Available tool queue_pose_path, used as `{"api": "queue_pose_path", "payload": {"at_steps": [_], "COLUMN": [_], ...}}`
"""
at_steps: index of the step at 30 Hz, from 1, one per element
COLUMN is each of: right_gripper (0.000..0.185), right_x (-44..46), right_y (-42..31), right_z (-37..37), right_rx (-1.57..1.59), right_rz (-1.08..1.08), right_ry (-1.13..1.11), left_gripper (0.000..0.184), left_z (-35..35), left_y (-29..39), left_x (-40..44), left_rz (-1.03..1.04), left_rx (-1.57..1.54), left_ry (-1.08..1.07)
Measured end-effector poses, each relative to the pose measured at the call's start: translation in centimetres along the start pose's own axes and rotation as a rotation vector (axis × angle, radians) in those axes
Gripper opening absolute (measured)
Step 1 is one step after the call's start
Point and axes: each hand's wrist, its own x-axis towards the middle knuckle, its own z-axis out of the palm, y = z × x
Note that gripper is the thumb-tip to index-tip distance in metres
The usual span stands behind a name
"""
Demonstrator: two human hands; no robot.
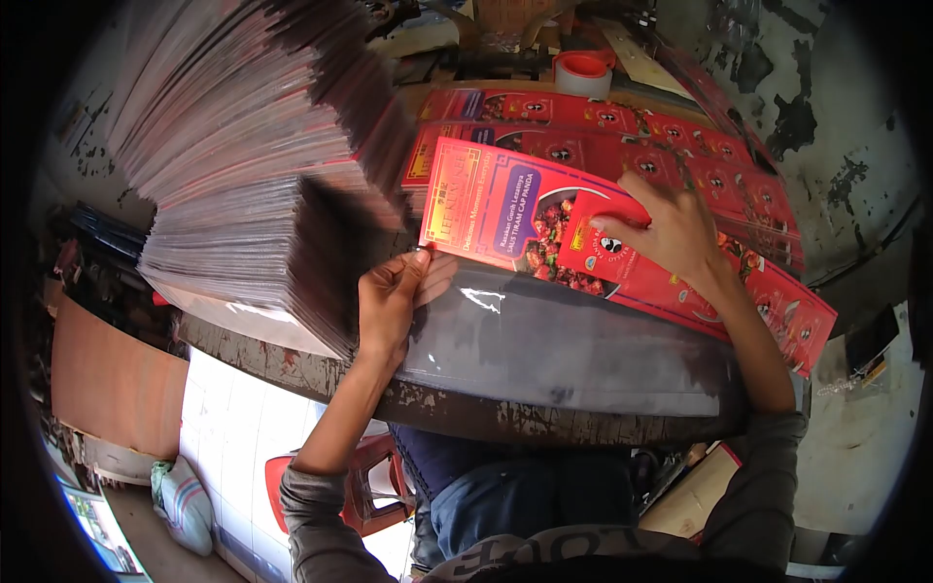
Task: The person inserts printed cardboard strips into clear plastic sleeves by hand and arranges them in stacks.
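Observation:
A long red printed strip (486,194) with food pictures and a panda logo lies slantwise across the workbench. My right hand (680,228) grips it, thumb on the printed face and fingers at its upper edge. Below the strip, a clear plastic sleeve (583,340) is spread flat along the bench's near side. My left hand (387,296) is closed in a pinch at the sleeve's upper left corner, close to the strip's lower left corner. Clear film covers part of the left fingers. Whether the strip's lower edge lies inside the sleeve, I cannot tell.
Tall stacks of plastic-sleeved sheets (224,253) rise on the left of the workbench (544,420). More red printed strips (622,155) lie behind. A roll of tape (583,70) stands at the back. Under the bench is a red stool (360,476).

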Motion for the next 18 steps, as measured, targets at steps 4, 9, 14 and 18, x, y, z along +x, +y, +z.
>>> {"api": "queue_pose_path", "payload": {"at_steps": [4, 9, 14, 18], "right_gripper": [0.045, 0.048, 0.046, 0.046], "right_x": [0.11, -0.19, -0.08, 0.21], "right_y": [-0.13, 0.08, -0.16, -0.21], "right_z": [-0.26, -0.26, -0.34, -0.52], "right_rx": [0.016, 0.049, -0.007, -0.023], "right_rz": [0.017, 0.095, 0.023, -0.018], "right_ry": [-0.016, -0.206, -0.044, -0.031], "left_gripper": [0.028, 0.03, 0.03, 0.03], "left_z": [0.12, 0.16, 0.31, 0.2], "left_y": [0.11, 0.22, 0.38, 0.23], "left_x": [-0.02, -0.07, -0.13, -0.03], "left_rz": [-0.015, -0.017, -0.014, -0.012], "left_rx": [-0.005, -0.004, -0.015, -0.027], "left_ry": [0.016, 0.013, 0.029, 0.026]}}
